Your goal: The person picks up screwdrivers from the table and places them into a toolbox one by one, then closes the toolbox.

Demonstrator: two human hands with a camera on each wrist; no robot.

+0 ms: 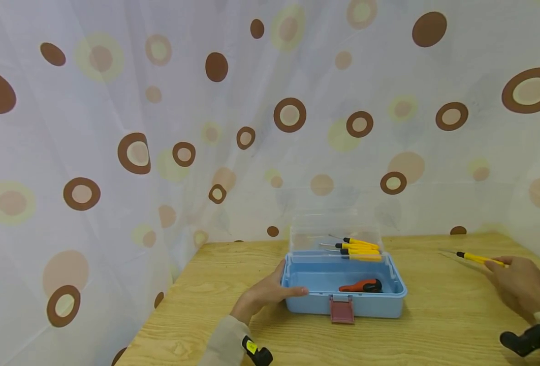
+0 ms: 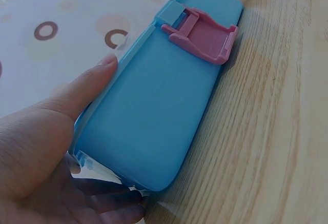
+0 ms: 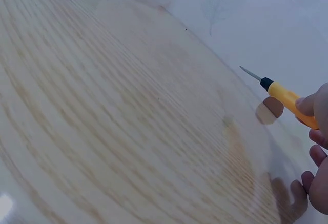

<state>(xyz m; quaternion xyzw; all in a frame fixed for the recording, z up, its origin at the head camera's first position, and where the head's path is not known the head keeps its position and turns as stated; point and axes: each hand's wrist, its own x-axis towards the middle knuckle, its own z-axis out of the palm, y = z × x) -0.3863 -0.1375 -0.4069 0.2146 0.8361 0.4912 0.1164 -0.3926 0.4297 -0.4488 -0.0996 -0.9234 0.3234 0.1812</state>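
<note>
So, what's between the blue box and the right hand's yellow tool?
The head view shows just bare wooden tabletop between the blue box and that yellow tool.

So the light-blue plastic toolbox (image 1: 299, 304) is sitting flat on the wood table (image 1: 205, 284), its clear lid (image 1: 311, 239) flipped up at the back and the dusty-pink latch (image 1: 342, 311) hanging undone in front. The yellow-handled pointed tool (image 3: 287, 98), black collar, skinny metal shaft, is held well apart from it on the person's right, tip angled toward the back left.
</note>
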